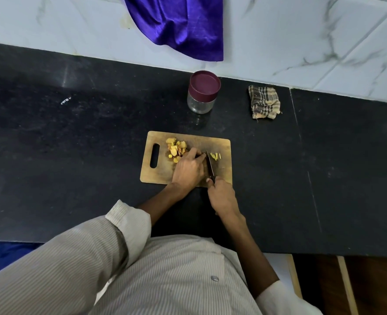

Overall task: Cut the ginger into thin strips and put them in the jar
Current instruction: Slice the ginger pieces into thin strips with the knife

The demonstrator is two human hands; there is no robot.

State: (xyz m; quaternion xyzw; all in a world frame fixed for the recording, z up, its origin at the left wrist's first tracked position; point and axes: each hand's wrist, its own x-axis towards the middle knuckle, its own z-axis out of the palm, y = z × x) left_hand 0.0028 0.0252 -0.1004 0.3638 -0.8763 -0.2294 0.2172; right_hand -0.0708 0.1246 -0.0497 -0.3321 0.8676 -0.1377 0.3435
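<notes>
Slicing ginger point(176, 148) with knife point(210, 164) (jar point(202, 94) lidded).

- No text, label, brand, number or sign can be read anywhere.
- A small white mark on the bench point(65, 101) at the left may be print, but it is too small and blurred to make out.
- The jar point(202, 94) shows no label on its glass or lid.
</notes>
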